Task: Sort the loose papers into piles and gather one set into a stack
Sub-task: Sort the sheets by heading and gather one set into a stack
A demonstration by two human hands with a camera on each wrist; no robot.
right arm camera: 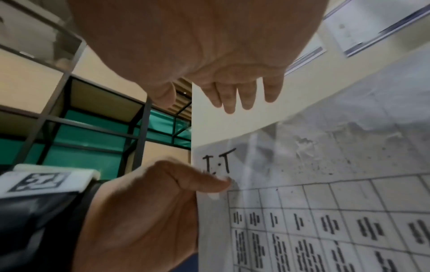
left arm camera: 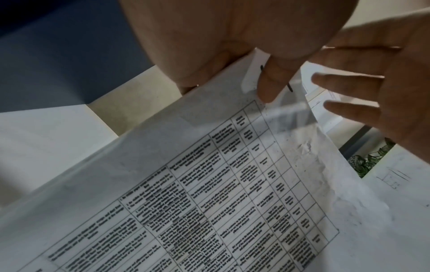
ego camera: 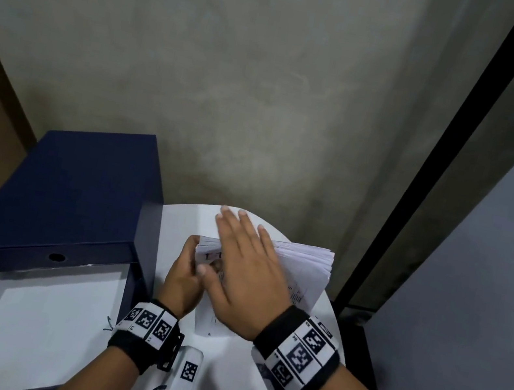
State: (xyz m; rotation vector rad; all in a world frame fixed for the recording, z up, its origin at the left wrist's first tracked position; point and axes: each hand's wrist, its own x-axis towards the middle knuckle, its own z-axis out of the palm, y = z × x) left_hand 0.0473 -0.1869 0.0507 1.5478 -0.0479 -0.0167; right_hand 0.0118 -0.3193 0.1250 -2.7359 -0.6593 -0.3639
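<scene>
A thick stack of white papers (ego camera: 305, 265) is held up over the round white table (ego camera: 233, 379). Its top sheet (left arm camera: 209, 184) carries a printed table and a handwritten "I.T" (right arm camera: 218, 162) in one corner. My left hand (ego camera: 187, 272) grips the stack's near left corner, with the thumb (right arm camera: 209, 182) pressed on the top sheet. My right hand (ego camera: 246, 268) is spread flat over the stack with straight fingers (right arm camera: 242, 95) reaching past its far edge. Whether the palm touches the paper, I cannot tell.
A dark blue box file (ego camera: 76, 197) stands open on the left, with its white-lined tray (ego camera: 36, 328) in front. A small white device (ego camera: 186, 375) with a cable lies near the table's front edge. A grey wall is close behind, and a dark post (ego camera: 421, 189) is on the right.
</scene>
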